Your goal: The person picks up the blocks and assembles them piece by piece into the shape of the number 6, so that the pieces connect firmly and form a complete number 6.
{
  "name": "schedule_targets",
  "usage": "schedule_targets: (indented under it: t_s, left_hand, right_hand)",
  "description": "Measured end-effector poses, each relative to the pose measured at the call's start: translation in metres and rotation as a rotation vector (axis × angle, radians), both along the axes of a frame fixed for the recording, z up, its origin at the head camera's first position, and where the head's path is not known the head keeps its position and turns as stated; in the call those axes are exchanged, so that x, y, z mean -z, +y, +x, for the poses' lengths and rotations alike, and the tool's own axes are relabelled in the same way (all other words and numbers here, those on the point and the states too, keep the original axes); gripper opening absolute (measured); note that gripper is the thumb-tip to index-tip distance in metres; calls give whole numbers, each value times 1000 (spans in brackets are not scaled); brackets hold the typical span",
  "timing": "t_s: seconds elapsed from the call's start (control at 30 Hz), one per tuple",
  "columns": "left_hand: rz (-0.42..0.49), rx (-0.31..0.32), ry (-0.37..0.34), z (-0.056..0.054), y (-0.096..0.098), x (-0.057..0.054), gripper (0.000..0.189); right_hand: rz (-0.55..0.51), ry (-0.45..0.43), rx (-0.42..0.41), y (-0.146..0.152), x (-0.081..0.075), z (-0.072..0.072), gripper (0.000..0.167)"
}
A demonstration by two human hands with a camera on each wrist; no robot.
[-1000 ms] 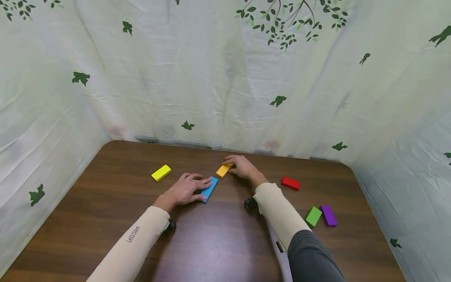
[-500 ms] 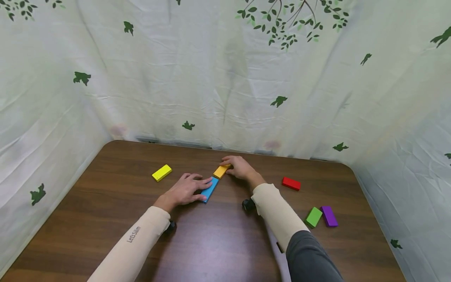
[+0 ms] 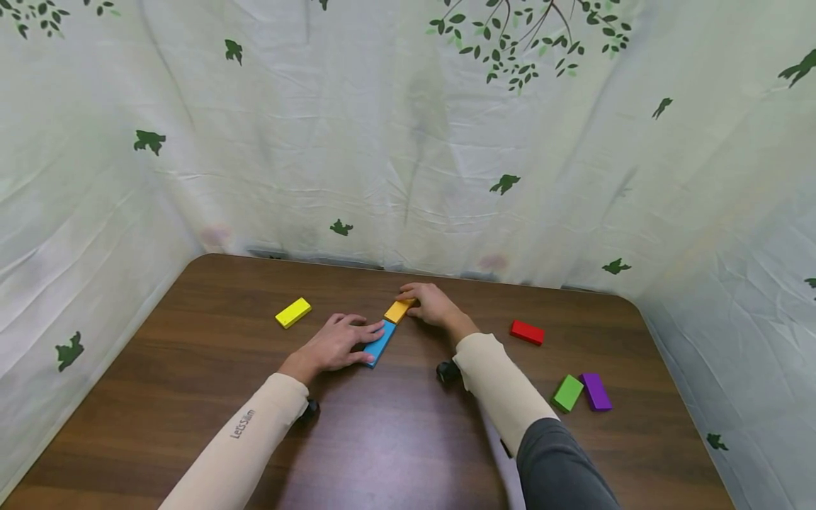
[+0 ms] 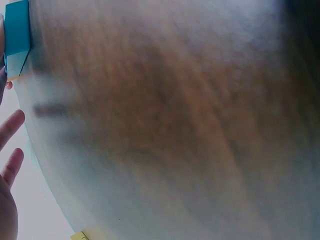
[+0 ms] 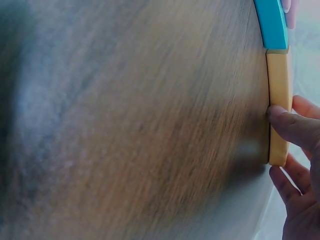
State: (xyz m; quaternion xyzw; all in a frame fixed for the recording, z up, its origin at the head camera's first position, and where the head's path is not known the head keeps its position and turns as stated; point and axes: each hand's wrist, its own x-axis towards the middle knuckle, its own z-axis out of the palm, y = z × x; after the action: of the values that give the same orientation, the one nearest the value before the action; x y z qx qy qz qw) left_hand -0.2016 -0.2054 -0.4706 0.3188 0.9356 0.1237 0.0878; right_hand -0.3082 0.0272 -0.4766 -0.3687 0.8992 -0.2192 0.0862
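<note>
A blue block lies flat on the wooden table, long side slanting away from me. My left hand holds it from the left, thumb near its near end and a finger by its far end. End to end with it lies an orange block. My right hand grips that one, and in the right wrist view the thumb presses one side of the orange block with fingers behind. Its end meets the blue block there. In the left wrist view only part of the blue block shows.
A yellow block lies left of the hands. To the right is a red block. Nearer, beside the right forearm, lie a green block and a purple block. A printed curtain hangs behind the table.
My right hand has slid the orange block left and slightly toward me, closing the small gap to the blue block. The left hand and blue block have stayed put.
</note>
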Motion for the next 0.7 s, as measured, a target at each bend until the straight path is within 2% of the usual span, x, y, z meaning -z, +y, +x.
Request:
schedule_targets:
  t_s: [0.43, 0.7]
  left_hand:
    - [-12, -6, -4, 0, -1, 1, 62]
    - [-4, -11, -3, 0, -1, 1, 62]
  right_hand:
    - [-14, 30, -29, -1, 1, 2, 37]
    - [-9, 25, -9, -1, 2, 4, 37]
